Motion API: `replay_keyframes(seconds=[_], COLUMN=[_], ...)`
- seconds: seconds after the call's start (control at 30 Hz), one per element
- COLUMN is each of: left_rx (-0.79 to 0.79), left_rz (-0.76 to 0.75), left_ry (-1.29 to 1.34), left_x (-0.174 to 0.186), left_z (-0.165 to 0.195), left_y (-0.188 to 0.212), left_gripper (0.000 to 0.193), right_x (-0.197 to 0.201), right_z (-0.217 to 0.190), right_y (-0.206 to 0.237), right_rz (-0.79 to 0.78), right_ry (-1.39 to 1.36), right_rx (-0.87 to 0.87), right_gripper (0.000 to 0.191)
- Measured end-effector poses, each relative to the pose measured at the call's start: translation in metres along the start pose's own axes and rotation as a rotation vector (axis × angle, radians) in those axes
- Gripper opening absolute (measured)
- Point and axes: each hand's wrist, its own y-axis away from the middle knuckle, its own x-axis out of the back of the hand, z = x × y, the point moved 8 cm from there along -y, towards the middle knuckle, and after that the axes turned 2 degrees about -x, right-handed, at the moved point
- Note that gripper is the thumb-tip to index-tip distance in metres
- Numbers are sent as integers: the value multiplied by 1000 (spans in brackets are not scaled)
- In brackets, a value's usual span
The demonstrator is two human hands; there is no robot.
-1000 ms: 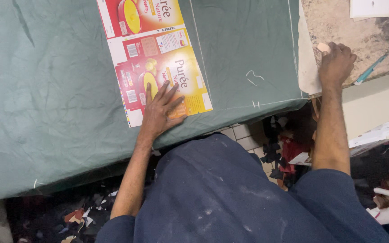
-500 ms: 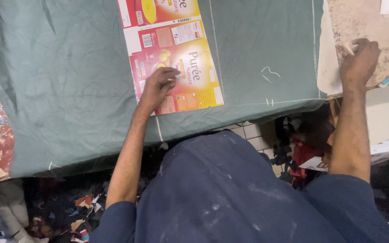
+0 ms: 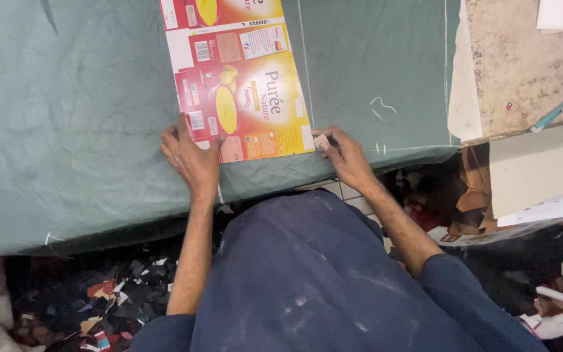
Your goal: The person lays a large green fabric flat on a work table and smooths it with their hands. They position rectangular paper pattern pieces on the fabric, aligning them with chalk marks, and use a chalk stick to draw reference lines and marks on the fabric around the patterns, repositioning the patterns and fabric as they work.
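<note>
A sheet of grey-green fabric (image 3: 86, 117) covers most of the bench (image 3: 522, 72), draped over its near edge and faintly marked with white chalk lines (image 3: 412, 148). On it lies a flattened food carton (image 3: 239, 78), red and yellow, printed side up, apparently serving as a template since its right edge runs just beside a long chalk line. Its far end is cut off by the top of the view.

The left hand (image 3: 193, 153) presses flat on the carton's near left corner, fingers spread wide and holding nothing, seemingly pinning the card so it cannot slide. The right hand (image 3: 345, 156) sits at the near right corner, fingers narrowed around a small pale piece, probably tailor's chalk (image 3: 321, 142), touching the fabric just beside the card edge; the hand hides most of it, so its shape is hard to make out.

Below the bench, dark scraps (image 3: 118, 293) litter the floor, too jumbled to identify.
</note>
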Motion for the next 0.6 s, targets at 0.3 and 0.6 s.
replay_keyframes(seconds=[0.3,0.6], left_rx=[108,109], left_rz=[-3,-83], left_ry=[81,60], left_x=[-2,-1], left_z=[-19,-15], left_y=[-1,-2], left_gripper=[97,79], right_x=[-2,3], right_z=[8,-9], right_y=[-1,0], right_rz=[-44,39], right_ry=[66,191], right_rx=[-18,129], right_gripper=[14,12])
